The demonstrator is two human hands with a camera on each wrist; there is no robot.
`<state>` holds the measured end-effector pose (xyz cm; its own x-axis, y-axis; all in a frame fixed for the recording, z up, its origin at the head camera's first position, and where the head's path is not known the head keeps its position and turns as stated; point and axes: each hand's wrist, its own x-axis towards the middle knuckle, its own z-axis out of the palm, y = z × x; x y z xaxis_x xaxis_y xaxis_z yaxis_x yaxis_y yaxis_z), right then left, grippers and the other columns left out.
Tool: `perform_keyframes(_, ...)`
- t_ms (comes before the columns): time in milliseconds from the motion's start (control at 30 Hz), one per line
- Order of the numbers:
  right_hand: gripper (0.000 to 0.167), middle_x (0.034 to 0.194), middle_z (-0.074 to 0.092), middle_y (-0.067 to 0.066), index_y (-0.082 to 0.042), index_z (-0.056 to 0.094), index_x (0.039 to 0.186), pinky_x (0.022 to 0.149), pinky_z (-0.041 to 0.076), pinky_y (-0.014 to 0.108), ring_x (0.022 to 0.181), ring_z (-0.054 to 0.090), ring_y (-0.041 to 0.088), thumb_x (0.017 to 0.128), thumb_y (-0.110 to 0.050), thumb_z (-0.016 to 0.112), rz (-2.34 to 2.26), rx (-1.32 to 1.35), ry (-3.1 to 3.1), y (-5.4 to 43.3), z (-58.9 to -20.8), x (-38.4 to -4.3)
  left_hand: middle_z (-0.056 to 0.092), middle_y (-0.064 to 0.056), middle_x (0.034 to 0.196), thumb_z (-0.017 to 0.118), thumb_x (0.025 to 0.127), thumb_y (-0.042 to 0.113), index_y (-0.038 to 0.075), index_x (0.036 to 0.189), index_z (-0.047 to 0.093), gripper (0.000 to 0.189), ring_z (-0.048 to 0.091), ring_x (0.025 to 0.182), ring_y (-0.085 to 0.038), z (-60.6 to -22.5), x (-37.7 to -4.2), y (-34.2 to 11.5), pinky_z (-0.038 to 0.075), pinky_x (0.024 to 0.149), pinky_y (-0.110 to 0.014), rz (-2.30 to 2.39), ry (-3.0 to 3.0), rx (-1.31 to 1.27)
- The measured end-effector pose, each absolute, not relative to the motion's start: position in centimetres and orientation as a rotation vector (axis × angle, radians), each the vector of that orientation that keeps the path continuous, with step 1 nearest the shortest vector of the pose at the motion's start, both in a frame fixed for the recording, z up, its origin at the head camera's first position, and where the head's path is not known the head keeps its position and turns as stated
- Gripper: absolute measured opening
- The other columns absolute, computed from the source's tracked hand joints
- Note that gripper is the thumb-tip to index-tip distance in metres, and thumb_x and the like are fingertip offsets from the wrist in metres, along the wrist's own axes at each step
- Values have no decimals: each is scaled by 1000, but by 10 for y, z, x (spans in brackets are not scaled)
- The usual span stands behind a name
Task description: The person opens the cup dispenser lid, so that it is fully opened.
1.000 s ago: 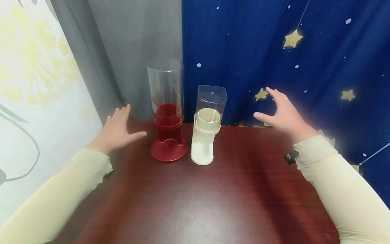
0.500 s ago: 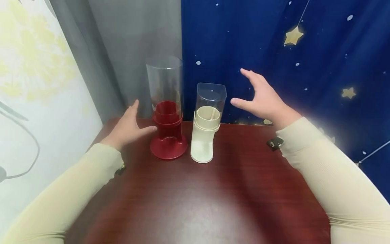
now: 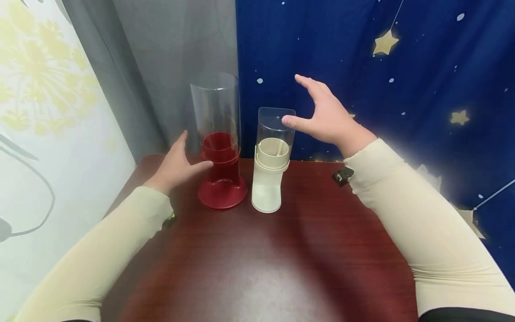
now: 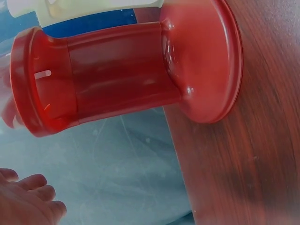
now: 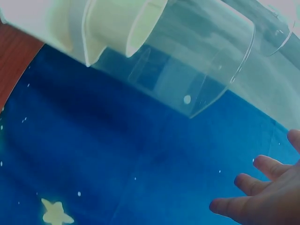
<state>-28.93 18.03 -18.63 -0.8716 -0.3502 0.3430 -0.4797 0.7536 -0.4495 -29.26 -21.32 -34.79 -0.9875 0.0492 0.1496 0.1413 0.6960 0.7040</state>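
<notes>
A red stand with a tall clear cylinder rising from its collar stands upright on the table. Just to its right is a smaller cream stand topped by a clear sleeve. My left hand is left of the red stand, thumb and fingers spread; in the left wrist view its fingertips are apart from the stand. Up by the clear sleeve's top right, my right hand has its fingers extended and holds nothing. The right wrist view shows a gap between its fingers and the sleeve.
Both stands are near the back edge of a dark red wooden table. Behind hang a grey curtain and a blue curtain with stars. A white patterned surface borders the left side.
My right hand has moved left and up, from well right of the cream stand to beside its clear sleeve. My left hand has come rightward, closer to the red stand. Both stands stay put.
</notes>
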Motion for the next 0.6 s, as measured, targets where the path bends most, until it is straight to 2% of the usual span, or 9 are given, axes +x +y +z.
perform_keyframes(233, 101, 177, 16, -6, -39, 20, 169, 130, 22, 56, 163, 16, 18, 88, -65, 74, 817, 638, -2718, 166, -185, -295, 9, -9, 178, 79, 82, 69, 25, 171, -4, 130, 16, 162, -40, -352, -301, -202, 35, 117, -71, -1206, -2770, -172)
perform_keyframes(500, 99, 176, 15, -10, -41, 20, 168, 130, 22, 52, 162, 18, 15, 88, -66, 73, 879, 631, -2699, 146, -175, -299, 17, -13, 176, 80, 83, 64, 24, 171, -7, 130, 35, 154, -43, -358, -309, -191, 43, 114, -64, -1323, -2705, -130)
perform_keyframes(600, 100, 176, 14, -11, -42, 20, 168, 130, 22, 51, 162, 17, 14, 87, -68, 72, 883, 632, -2704, 134, -171, -303, 17, -12, 176, 81, 83, 65, 24, 170, -7, 130, 32, 156, -41, -363, -313, -189, 41, 116, -64, -1371, -2674, -122)
